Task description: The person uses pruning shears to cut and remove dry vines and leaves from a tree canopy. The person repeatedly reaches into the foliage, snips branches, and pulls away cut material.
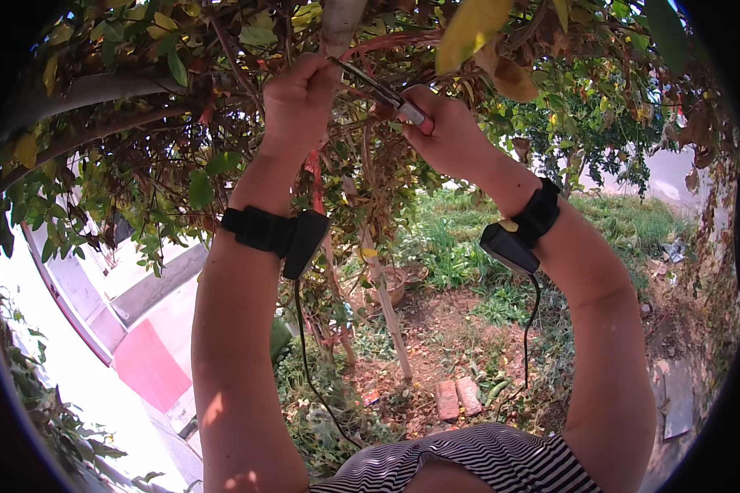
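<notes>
Raised overhead among the vines, my left hand (pixel 299 95) is curled, with its thumb at the lower end of a pale pole (pixel 342 24). What lies inside those fingers is hidden. My right hand (pixel 447 129) grips a slim hand tool (pixel 376 89) with a dark length, a silvery section and a pink end. The tool slants up to the left, and its far tip reaches beside my left thumb. Frayed red plastic cord (pixel 401 40) runs through the foliage just above the tool. Another red strip (pixel 314 175) hangs below my left wrist.
Leafy vines (pixel 135 148) and a thick curved pole (pixel 111 92) spread overhead. Below stand a slanting wooden stake (pixel 385 308) and a clay pot (pixel 393 286). Two bricks (pixel 458 399) lie on the soil. A black cable (pixel 305 357) hangs from my left wrist device (pixel 305 243).
</notes>
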`<act>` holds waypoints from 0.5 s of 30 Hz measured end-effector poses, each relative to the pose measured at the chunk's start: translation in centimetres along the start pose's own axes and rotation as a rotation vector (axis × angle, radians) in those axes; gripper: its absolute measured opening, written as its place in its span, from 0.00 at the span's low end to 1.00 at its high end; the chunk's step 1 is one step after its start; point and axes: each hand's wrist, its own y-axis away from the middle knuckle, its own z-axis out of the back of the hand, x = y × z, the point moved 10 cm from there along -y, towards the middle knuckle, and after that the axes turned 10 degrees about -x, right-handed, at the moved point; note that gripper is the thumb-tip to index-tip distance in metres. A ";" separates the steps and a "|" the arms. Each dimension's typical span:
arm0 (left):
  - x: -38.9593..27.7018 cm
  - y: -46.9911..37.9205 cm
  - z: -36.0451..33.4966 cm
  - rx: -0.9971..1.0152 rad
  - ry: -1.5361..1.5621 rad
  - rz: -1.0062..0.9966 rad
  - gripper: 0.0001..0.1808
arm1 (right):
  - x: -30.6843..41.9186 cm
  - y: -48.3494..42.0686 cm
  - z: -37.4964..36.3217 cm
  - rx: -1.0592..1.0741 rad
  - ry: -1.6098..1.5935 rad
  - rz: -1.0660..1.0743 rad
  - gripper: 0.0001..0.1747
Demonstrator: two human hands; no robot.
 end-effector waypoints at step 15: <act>0.8 0.5 3.5 -0.108 0.122 0.201 0.04 | -2.1 -7.5 -2.6 -0.239 -0.068 0.086 0.11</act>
